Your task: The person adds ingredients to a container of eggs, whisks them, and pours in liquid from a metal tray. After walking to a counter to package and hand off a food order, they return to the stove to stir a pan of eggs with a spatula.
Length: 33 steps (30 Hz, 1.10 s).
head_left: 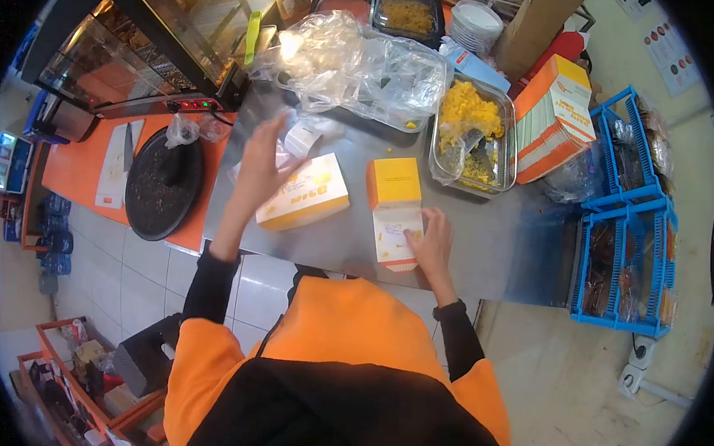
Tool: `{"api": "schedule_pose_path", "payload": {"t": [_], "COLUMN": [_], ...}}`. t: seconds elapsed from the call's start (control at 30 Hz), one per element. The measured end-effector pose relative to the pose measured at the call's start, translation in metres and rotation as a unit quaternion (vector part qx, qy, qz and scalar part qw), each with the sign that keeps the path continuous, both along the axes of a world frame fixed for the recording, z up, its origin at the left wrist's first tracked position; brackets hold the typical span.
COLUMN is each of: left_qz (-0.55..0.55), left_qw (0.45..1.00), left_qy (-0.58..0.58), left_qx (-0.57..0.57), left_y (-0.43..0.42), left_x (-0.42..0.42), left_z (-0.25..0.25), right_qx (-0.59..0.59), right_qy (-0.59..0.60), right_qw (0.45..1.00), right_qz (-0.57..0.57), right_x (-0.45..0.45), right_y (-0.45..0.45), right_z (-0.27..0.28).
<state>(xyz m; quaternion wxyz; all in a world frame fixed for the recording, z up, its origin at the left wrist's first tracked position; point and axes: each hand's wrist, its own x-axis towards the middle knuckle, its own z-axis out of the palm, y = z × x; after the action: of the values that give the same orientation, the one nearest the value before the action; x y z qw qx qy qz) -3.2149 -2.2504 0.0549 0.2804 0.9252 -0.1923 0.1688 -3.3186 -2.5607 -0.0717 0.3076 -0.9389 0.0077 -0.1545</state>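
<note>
Across the stainless-steel counter (518,239), crumpled clear plastic (325,60) sprawls at the back, where a reaching sleeve could snag it. Beside it stands the clear dish (513,146) of yellow rice (470,108); careless scooping could scatter grains. Nearer the person, a yellow-and-white carton (306,192) lies beside the left arm, and a low elbow could knock it. Smaller, the narrow carton (394,217) lies close to the front edge; a tug might tip it off. On its panel rests the right hand's (433,243) thumb; whether that grip closes, I cannot tell. Blurred, the left hand (262,161) spreads its fingers, its grip seemingly empty.
</note>
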Motion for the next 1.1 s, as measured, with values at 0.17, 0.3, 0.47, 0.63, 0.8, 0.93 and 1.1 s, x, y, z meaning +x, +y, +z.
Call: {"api": "schedule_pose_path", "payload": {"t": [0.17, 0.3, 0.47, 0.63, 0.8, 0.93, 1.1], "left_qz": [-0.099, 0.022, 0.055, 0.098, 0.122, 0.099, 0.113], "left_qw": [0.968, 0.987, 0.997, 0.991, 0.98, 0.985, 0.99], "left_qy": [0.137, 0.09, 0.045, -0.009, 0.002, 0.019, 0.056], "left_qx": [0.185, 0.132, 0.007, -0.09, -0.156, -0.142, -0.065], "left_y": [0.012, 0.032, 0.048, 0.054, 0.055, 0.06, 0.084], "left_x": [-0.089, -0.105, -0.096, -0.083, -0.068, -0.046, -0.063], "left_z": [-0.005, -0.042, -0.054, -0.048, -0.048, -0.056, -0.046], "right_qx": [-0.144, -0.107, -0.124, -0.112, 0.001, 0.083, -0.016], "right_qy": [0.025, 0.109, 0.096, -0.049, -0.185, 0.044, 0.101], "right_qw": [0.931, 0.92, 0.912, 0.914, 0.948, 0.987, 0.976], "right_qz": [0.335, 0.362, 0.378, 0.388, 0.261, 0.131, 0.192], "right_x": [-0.015, -0.03, -0.035, -0.051, -0.001, 0.062, 0.15], "right_y": [-0.025, -0.021, -0.021, -0.036, -0.016, 0.011, 0.013], "right_z": [-0.022, 0.012, 0.006, 0.005, 0.084, 0.166, 0.131]}}
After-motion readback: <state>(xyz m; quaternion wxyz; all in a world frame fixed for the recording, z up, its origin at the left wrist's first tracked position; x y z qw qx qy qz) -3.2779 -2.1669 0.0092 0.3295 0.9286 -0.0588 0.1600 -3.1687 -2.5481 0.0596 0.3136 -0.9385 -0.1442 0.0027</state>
